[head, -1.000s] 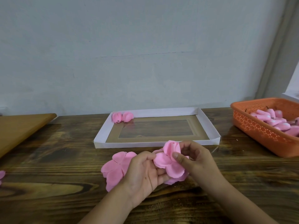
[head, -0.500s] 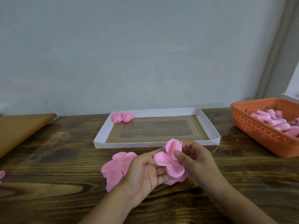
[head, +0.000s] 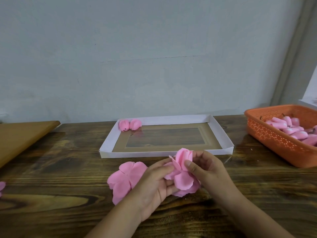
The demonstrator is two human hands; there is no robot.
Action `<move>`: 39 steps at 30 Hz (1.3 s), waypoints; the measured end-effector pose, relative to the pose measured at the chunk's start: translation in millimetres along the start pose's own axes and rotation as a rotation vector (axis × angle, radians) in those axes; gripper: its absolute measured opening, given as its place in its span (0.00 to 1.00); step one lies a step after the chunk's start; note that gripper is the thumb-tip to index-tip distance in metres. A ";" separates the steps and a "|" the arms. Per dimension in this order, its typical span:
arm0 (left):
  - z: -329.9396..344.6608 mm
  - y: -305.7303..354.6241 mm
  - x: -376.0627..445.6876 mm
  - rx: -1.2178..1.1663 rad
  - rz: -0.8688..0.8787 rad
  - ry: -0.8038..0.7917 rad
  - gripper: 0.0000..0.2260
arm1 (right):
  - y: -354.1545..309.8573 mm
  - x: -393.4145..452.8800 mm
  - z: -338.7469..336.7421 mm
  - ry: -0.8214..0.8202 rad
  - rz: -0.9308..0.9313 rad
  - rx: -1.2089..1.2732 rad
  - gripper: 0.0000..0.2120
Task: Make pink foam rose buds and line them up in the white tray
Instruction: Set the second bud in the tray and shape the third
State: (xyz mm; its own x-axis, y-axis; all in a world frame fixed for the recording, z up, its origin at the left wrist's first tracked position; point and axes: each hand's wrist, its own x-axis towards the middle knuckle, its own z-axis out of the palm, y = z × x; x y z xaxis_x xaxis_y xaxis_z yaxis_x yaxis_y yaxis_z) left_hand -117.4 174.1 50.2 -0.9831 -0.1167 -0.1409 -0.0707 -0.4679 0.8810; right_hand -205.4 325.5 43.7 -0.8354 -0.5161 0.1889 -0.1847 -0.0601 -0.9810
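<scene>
Just in front of the white tray (head: 220, 129), both hands work the half-formed bud (head: 183, 157): right hand (head: 207, 170) pinching its core, left hand (head: 154, 184) pinching a petal, which I'd wrap snug, overlapping, before letting go.

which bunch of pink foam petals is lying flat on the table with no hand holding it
The flat petal piece just beside the left hand. It lies spread on the table, while the petals being wrapped are held by both hands.
</scene>
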 end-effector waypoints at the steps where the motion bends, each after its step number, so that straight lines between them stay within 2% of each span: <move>1: -0.3 -1.1 0.7 0.010 0.000 0.015 0.15 | -0.1 -0.4 0.2 -0.002 -0.002 -0.004 0.05; 5: -3.8 -3.0 1.5 0.139 -0.012 0.115 0.11 | 0.4 -1.7 1.2 0.001 -0.012 -0.042 0.05; 9: -4.3 -3.3 1.2 0.316 0.029 0.152 0.13 | -0.3 -1.5 3.1 0.005 -0.017 -0.060 0.08; 12: -3.1 -5.1 1.3 0.411 0.071 0.174 0.12 | -1.7 -2.2 3.6 -0.003 -0.022 -0.063 0.06; 27: -1.4 -7.1 2.3 0.485 0.152 0.265 0.13 | -1.8 -3.2 2.4 -0.005 -0.020 -0.131 0.07; 34: 1.6 -6.8 1.5 0.525 0.177 0.300 0.11 | -1.9 -3.5 4.0 0.007 -0.026 -0.181 0.17; 39: 1.6 -6.1 0.5 0.540 0.233 0.300 0.10 | -2.5 -2.9 5.3 0.023 -0.047 -0.190 0.15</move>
State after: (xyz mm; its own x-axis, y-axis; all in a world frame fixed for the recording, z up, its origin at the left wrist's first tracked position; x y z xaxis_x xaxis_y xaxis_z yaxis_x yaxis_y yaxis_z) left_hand -117.7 178.3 45.4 -0.8986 -0.4378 0.0300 -0.0133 0.0955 0.9953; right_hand -199.8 322.7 45.3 -0.8349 -0.4964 0.2376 -0.3166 0.0799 -0.9452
